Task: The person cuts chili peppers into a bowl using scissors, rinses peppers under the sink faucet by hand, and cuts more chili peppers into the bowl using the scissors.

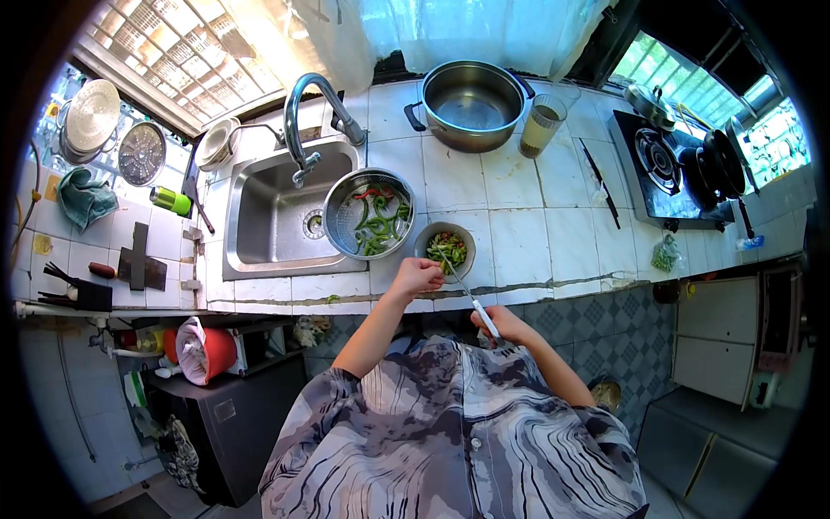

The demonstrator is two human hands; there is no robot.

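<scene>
My right hand (507, 325) is closed around the white handle of a knife (481, 313), its narrow blade slanting up over the near side of a small bowl (471, 241). Chopped green and red peppers (446, 246) lie in the bowl. At its lower left rim, my left hand (419, 278) is pinched on a green pepper (444, 267), mostly hidden by the fingers, close to the blade. Just left of the bowl stands a metal colander (339, 234) holding whole or long pieces of green peppers (377, 227) and a few red ones.
A sink (251, 251) with a curved faucet (304, 108) lies left of the colander. Behind the bowl stand a large two-handled pot (472, 130) and a glass of cloudy liquid (539, 130). To the right are a dark stick-like item (600, 183) and a gas stove (644, 186) with pans.
</scene>
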